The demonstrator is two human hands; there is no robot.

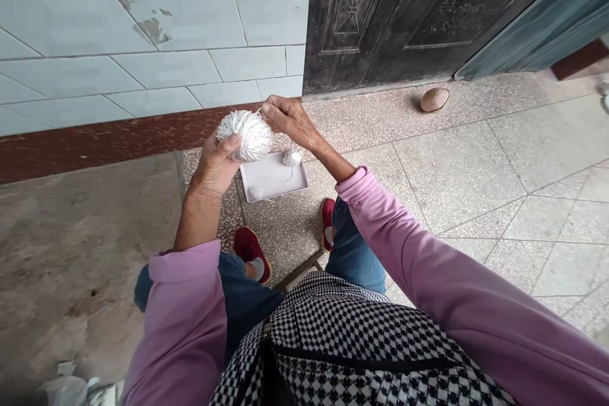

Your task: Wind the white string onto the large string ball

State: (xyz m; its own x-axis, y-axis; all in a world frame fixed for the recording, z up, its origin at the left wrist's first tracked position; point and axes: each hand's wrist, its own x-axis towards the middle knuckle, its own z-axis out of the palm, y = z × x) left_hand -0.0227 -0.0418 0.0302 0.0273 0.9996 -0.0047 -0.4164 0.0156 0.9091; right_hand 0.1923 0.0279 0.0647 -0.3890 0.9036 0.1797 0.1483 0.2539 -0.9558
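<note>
My left hand (215, 163) is wrapped around a white ribbed ball of woven strips (246, 134), held up in front of me. My right hand (289, 119) pinches a strand at the ball's upper right edge, fingers pressed together. Below the hands a shallow white tray (273, 179) lies on the floor. Two small white bundles rest in the tray, one at its far right (292, 157) and one at its near left corner (255, 193).
I sit with red shoes (252, 251) on a speckled terrazzo floor. A tiled wall with a dark red skirting runs on the left. A dark carved door (404, 6) stands ahead, with a small round tan object (434, 99) at its foot.
</note>
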